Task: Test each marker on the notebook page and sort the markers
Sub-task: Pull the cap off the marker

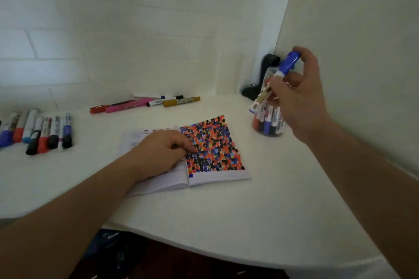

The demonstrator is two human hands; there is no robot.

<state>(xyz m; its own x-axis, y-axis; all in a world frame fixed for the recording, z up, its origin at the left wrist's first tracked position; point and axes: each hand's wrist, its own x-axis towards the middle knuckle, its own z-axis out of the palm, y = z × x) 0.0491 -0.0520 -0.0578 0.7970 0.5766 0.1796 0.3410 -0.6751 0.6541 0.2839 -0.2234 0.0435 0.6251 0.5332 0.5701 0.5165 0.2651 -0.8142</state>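
Observation:
An open notebook lies on the white table, its right page packed with red, blue and black marker dots. My left hand rests on the left page, fingertips touching the edge of the dotted page. My right hand is raised above a clear jar of several markers and grips a blue-capped marker, cap end up and tilted. A row of several markers lies at the far left. Another small group of markers lies at the back centre.
A dark object stands in the back right corner behind the jar. White walls close in at the back and right. The table's front edge curves across the bottom, with dark floor below.

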